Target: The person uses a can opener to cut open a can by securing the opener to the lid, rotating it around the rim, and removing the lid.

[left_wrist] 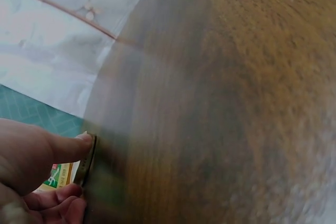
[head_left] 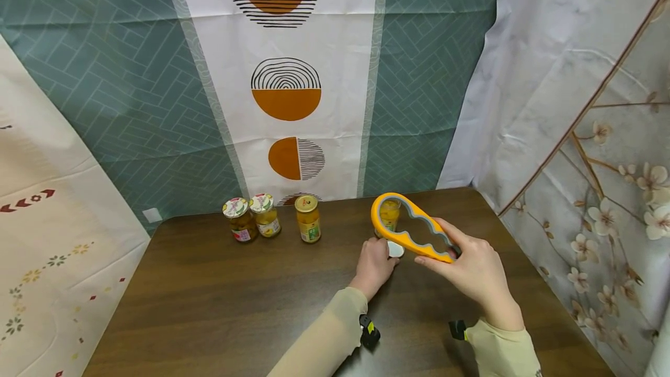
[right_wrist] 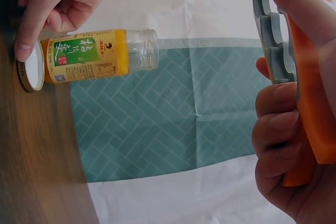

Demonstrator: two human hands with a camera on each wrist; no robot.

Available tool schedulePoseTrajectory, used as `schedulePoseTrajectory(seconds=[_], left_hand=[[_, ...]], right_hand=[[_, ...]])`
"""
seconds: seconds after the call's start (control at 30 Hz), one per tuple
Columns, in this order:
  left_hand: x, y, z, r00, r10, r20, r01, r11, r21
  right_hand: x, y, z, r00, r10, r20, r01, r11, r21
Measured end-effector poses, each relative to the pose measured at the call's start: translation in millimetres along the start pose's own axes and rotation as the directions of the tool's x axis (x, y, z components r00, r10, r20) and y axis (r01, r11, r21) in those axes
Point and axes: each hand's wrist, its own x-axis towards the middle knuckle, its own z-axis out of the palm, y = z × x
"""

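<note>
My left hand [head_left: 373, 269] pinches a lid [head_left: 395, 249] by its edge, low at the tabletop; its white inner side faces up. Right behind it stands a lidless glass jar [right_wrist: 86, 56] with yellow contents and a green-and-yellow label, its open mouth showing in the right wrist view. In the head view the jar is partly covered by an orange jar opener [head_left: 419, 248] with a grey wavy inner lining. My right hand [head_left: 478, 266] grips this opener by its handle end, raised above the table to the right of the lid.
At the table's back left stand two jars with patterned white lids [head_left: 235, 207] and, to their right, a closed jar with a gold lid [head_left: 308, 220]. The brown wooden table [head_left: 220, 307] meets hanging printed cloth at the back and right.
</note>
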Motion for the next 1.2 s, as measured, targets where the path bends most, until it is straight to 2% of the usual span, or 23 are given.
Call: schedulePoseTrajectory(seconds=[0.17, 0.3, 0.47, 0.6, 0.83, 0.93, 1.0, 1.03, 1.07, 1.13, 1.2], left_hand=[[-1.9, -3.5, -5.8, 0.999, -0.018, 0.047, 0.022, 0.996, -0.086], [-6.4, -8.1, -15.5, 0.997, -0.02, 0.069, 0.033, 0.982, -0.188], [-12.9, -16.7, -34.2, 0.999, 0.0, 0.045, 0.013, 0.955, -0.295], [-17.3, -27.3, -53.2, 1.0, -0.011, 0.03, 0.021, 0.926, -0.376], [-28.6, -52.7, -85.5, 0.998, -0.019, -0.063, -0.015, 0.87, -0.493], [-32.7, -63.9, -97.7, 0.986, -0.052, -0.16, -0.047, 0.829, -0.557], [-34.1, -72.0, -104.5, 0.958, -0.099, -0.268, -0.081, 0.806, -0.587], [-34.3, -76.5, -106.9, 0.934, -0.127, -0.335, -0.104, 0.8, -0.592], [-34.3, -81.1, -108.8, 0.901, -0.158, -0.404, -0.127, 0.795, -0.593], [-34.0, -91.2, -109.9, 0.823, -0.222, -0.523, -0.162, 0.79, -0.591], [-33.9, -101.6, -107.0, 0.743, -0.284, -0.606, -0.172, 0.794, -0.583]], right_hand=[[0, -1, 2, 1.0, 0.001, 0.01, -0.001, 1.0, -0.004], [0, -3, 3, 1.0, 0.002, 0.021, -0.002, 1.0, -0.005], [1, -4, 5, 0.999, 0.004, 0.034, -0.004, 1.0, 0.0], [1, -4, 7, 0.999, 0.004, 0.04, -0.004, 1.0, -0.005], [-1, -5, 10, 0.997, 0.029, 0.07, -0.027, 0.999, -0.028], [-2, -6, 11, 0.995, 0.036, 0.091, -0.033, 0.999, -0.033], [-2, -7, 13, 0.995, 0.031, 0.099, -0.028, 0.999, -0.033], [-2, -7, 14, 0.994, 0.029, 0.101, -0.025, 0.999, -0.033], [-2, -7, 15, 0.994, 0.027, 0.102, -0.024, 0.999, -0.032], [-2, -8, 16, 0.995, 0.023, 0.1, -0.02, 0.999, -0.031], [-2, -9, 18, 0.994, 0.02, 0.104, -0.017, 0.999, -0.029]])
